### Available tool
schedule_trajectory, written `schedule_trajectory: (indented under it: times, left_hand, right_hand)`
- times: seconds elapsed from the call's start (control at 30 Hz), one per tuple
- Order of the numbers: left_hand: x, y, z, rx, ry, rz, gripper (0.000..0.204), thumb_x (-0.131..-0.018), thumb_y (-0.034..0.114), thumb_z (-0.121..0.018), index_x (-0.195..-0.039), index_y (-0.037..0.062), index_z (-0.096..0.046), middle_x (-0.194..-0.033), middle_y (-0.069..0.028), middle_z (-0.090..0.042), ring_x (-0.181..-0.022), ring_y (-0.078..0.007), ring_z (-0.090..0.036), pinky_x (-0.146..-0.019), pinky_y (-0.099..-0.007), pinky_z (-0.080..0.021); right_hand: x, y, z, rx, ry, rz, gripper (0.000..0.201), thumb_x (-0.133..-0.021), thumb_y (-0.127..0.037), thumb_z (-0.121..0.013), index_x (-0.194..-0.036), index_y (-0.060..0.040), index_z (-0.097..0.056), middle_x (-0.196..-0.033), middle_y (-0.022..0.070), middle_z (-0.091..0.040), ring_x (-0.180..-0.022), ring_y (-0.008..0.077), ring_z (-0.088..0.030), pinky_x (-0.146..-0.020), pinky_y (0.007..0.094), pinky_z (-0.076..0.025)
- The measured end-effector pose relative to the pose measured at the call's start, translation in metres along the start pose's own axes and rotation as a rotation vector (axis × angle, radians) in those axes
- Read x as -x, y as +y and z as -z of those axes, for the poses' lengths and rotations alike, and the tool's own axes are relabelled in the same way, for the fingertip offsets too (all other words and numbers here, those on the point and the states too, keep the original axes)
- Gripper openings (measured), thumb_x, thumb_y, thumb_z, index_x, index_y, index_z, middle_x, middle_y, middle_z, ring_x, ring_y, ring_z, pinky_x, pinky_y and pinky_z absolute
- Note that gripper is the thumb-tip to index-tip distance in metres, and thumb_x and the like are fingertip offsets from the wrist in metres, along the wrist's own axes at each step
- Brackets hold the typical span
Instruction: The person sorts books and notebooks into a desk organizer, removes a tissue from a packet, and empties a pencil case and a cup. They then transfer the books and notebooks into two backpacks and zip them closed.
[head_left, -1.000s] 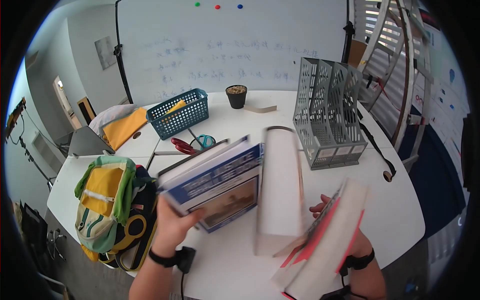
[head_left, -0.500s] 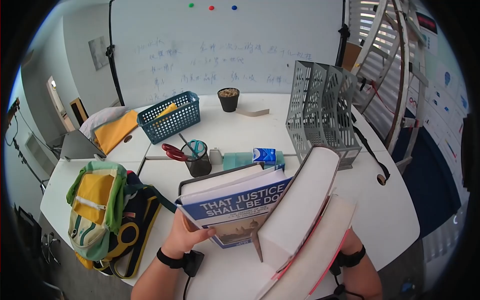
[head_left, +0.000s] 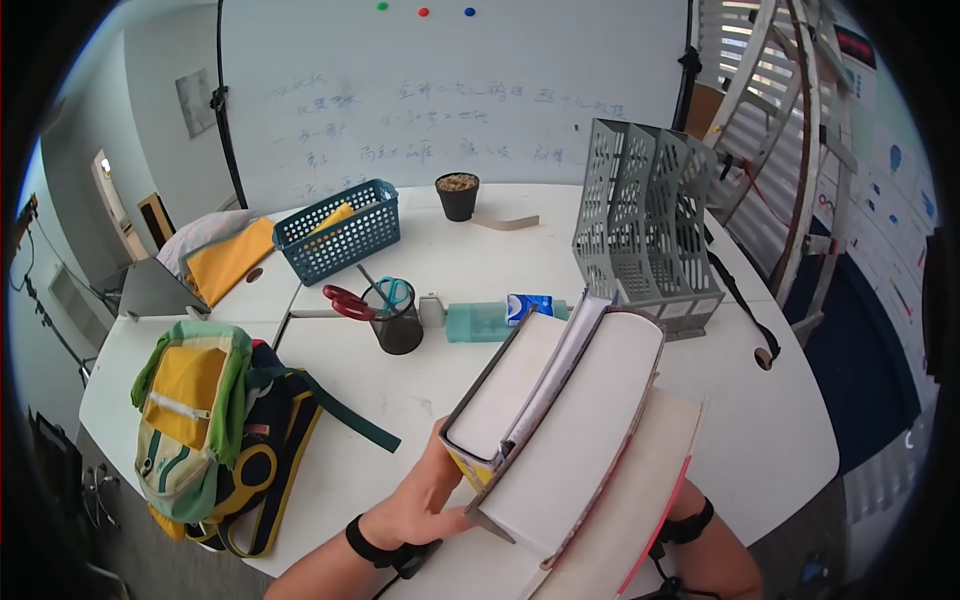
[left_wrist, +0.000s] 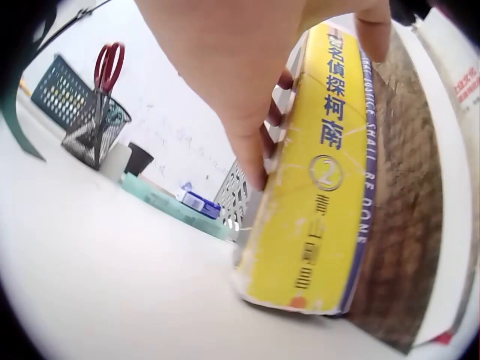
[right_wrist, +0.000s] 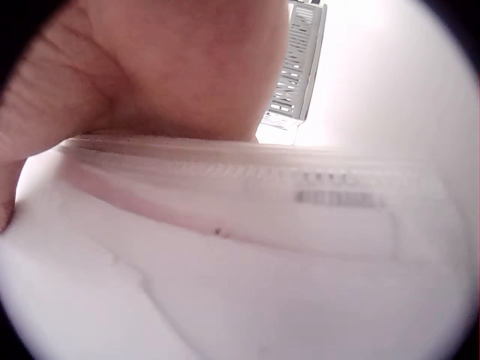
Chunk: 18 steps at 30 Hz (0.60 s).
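Observation:
Several books stand pressed together, leaning to the right, at the table's near side: a dark-covered one (head_left: 510, 385) at the left, a thin one, a thick one (head_left: 590, 430) and one with a red edge (head_left: 650, 480). My left hand (head_left: 425, 500) grips the group's left side; in the left wrist view that hand (left_wrist: 240, 67) has its fingers along a yellow spine (left_wrist: 311, 187), beside a blue one. At the far right side my right hand (head_left: 688, 500) is mostly hidden behind the books; the right wrist view shows it (right_wrist: 172, 67) against a blurred pale cover (right_wrist: 300, 217).
A grey file rack (head_left: 650, 220) stands behind the books. Farther left are a mesh pen cup (head_left: 398, 325), a teal case (head_left: 475, 322), a blue packet (head_left: 528, 305), a basket (head_left: 340, 240) and a potted plant (head_left: 458, 203). A backpack (head_left: 200, 430) lies at the left, its strap on the table.
My left hand has moved right, bringing the left books against the thick one. They have turned from showing the blue front cover to showing their page edges. The right-hand books were brought leftward earlier.

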<state>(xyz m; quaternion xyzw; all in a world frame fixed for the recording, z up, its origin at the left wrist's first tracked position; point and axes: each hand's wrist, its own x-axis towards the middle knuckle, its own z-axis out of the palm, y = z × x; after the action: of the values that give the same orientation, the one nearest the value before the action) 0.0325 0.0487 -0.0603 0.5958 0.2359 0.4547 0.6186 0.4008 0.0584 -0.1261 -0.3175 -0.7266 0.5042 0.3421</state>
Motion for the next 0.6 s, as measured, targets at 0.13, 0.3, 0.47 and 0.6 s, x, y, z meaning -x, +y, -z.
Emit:
schedule_trajectory:
  times: [0.13, 0.3, 0.47, 0.6]
  left_hand:
    - [0.002, 0.000, 0.002, 0.061, -0.037, 0.113, 0.169, -0.054, 0.058, -0.106, -0.172, 0.0025, 0.001, -0.176, -0.0133, -0.017, -0.162, -0.0258, -0.016, -0.131, -0.0418, -0.013]
    - [0.010, -0.017, 0.015, -0.243, -0.055, -0.165, 0.125, -0.072, 0.040, -0.100, -0.168, 0.0005, -0.029, -0.165, -0.0156, -0.042, -0.148, -0.0257, -0.045, -0.122, -0.0429, -0.038]
    - [-0.019, -0.015, 0.017, -0.251, 0.016, -0.004, 0.113, -0.077, 0.037, -0.095, -0.164, 0.0000, -0.035, -0.159, -0.0154, -0.048, -0.144, -0.0258, -0.049, -0.119, -0.0430, -0.040]
    - [-0.013, -0.017, 0.034, -0.260, 0.079, 0.118, 0.103, -0.080, 0.035, -0.092, -0.161, -0.0005, -0.039, -0.153, -0.0152, -0.053, -0.140, -0.0259, -0.052, -0.117, -0.0431, -0.043]
  right_hand:
    - [-0.004, -0.014, -0.007, 0.242, 0.027, 0.040, 0.117, -0.057, -0.028, -0.107, -0.156, -0.0045, -0.049, -0.155, 0.0122, -0.057, -0.143, 0.0268, -0.053, -0.121, 0.0460, -0.041]
    - [-0.020, -0.086, -0.040, -0.137, 0.213, -0.053, 0.143, -0.064, -0.029, -0.104, -0.169, 0.0028, -0.013, -0.167, 0.0167, -0.038, -0.154, 0.0293, -0.038, -0.126, 0.0439, -0.031]
    - [-0.043, -0.140, -0.048, -0.169, 0.153, -0.118, 0.135, -0.080, -0.032, -0.095, -0.170, 0.0060, -0.001, -0.173, 0.0223, -0.025, -0.159, 0.0320, -0.029, -0.127, 0.0435, -0.027]
    - [-0.060, -0.159, -0.045, 0.138, 0.133, 0.016, 0.123, -0.093, -0.046, -0.081, -0.169, 0.0079, -0.001, -0.170, 0.0308, -0.029, -0.157, 0.0416, -0.033, -0.126, 0.0471, -0.031]
